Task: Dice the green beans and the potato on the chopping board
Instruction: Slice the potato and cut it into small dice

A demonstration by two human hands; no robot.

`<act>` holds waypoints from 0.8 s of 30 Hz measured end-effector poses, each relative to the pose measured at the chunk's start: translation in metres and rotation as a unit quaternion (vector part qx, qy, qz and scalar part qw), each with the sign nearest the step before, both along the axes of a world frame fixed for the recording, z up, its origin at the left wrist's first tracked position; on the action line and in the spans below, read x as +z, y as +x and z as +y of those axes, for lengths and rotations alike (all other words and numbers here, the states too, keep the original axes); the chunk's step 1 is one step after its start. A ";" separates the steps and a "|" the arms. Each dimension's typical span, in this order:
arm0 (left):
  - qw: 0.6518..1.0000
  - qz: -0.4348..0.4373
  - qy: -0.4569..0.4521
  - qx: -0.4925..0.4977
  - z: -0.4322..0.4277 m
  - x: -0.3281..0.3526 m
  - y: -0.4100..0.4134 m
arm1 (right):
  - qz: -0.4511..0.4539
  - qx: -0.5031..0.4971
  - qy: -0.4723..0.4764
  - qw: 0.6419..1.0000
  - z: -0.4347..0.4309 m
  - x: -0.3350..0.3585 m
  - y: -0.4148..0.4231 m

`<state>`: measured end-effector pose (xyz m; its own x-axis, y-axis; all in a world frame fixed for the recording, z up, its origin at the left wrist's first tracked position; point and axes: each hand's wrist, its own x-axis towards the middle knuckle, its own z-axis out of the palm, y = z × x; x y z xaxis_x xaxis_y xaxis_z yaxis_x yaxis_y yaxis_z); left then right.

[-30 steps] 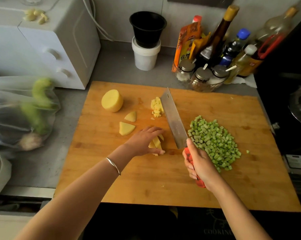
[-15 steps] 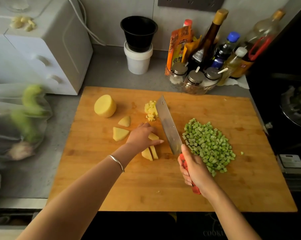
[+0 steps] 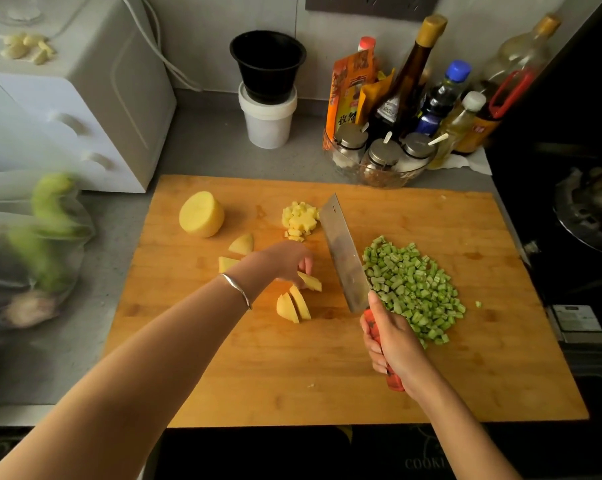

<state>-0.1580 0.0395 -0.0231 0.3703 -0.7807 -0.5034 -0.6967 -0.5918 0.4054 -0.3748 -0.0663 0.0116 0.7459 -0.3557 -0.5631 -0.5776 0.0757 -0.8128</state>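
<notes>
Left hand (image 3: pixel 285 263) pinches a pale yellow potato slice (image 3: pixel 311 282) mid wooden chopping board (image 3: pixel 327 375), right hand (image 3: pixel 393 341) grips the red-handled steel cleaver (image 3: pixel 344 254). I'd stack slices flat, cut strips, then crosswise.

The knife handle (image 3: pixel 394 380) in my right hand (image 3: pixel 393 344) is red, its blade (image 3: pixel 344 258) steel-grey; just right of those fingers (image 3: pixel 371 352) the diced beans (image 3: pixel 417 289) are pale green; at my left fingers (image 3: pixel 307 263) the potato slices (image 3: pixel 294 304) are yellow; beyond them the potato dice (image 3: pixel 299 218) are paler yellow; the board (image 3: pixel 327 375) beneath shows honey-orange wood grain; my bangle (image 3: pixel 237 289) is silver.
</notes>
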 end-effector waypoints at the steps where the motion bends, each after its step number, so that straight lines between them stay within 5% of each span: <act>1: 1.000 -0.001 0.007 -0.009 -0.003 0.001 0.000 | 0.001 -0.002 0.002 1.000 -0.001 0.000 0.000; 13: 0.998 -0.018 -0.055 -0.031 -0.006 -0.003 -0.008 | 0.000 -0.027 0.009 1.000 -0.008 -0.001 -0.002; 24: 0.995 0.051 -0.090 -0.003 0.015 -0.010 -0.029 | 0.003 -0.034 0.002 0.999 -0.009 -0.003 0.000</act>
